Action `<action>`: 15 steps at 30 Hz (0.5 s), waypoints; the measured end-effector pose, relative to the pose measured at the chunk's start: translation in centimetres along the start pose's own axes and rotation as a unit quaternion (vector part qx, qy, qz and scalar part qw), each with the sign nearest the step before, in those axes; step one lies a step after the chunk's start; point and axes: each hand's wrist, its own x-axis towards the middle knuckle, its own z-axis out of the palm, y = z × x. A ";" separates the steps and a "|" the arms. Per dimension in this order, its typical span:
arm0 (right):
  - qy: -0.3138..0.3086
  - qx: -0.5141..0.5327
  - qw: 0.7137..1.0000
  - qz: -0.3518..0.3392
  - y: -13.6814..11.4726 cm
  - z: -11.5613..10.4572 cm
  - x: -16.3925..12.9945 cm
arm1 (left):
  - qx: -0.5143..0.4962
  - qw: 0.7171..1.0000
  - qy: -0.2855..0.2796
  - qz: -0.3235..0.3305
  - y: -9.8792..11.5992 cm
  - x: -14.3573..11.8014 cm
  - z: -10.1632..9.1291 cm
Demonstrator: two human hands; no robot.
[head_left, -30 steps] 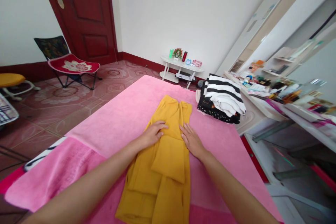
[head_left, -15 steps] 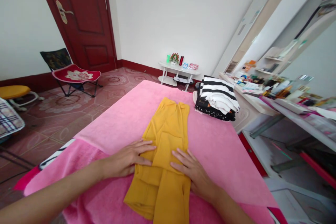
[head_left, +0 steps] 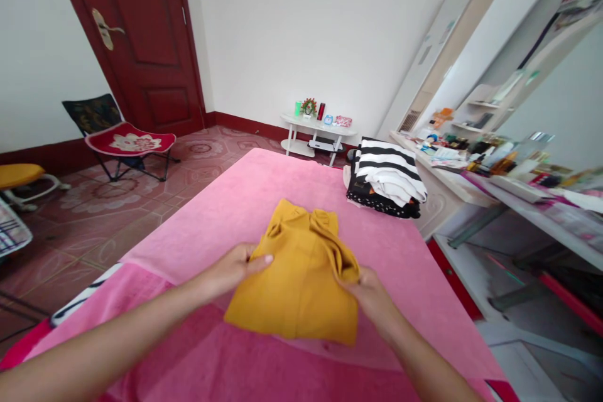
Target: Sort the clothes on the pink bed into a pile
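Pink bed cover (head_left: 226, 213) is hosting a half-folded mustard garment (head_left: 296, 276), left hand (head_left: 230, 270) and right hand (head_left: 372, 295) pinching its edges, final tidy-up pending.

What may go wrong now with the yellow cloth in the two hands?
The left hand and right hand pinch only the side edges of the cloth, so the bunched far end may slip and the fold open. The pink cover may wrinkle under it. The striped pile sits at the bed edge and may topple if bumped.
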 end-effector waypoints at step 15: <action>0.259 -0.095 0.961 0.001 4.4 -5.5 15.9 | 0.184 0.934 0.306 0.030 -2.7 16.9 -3.8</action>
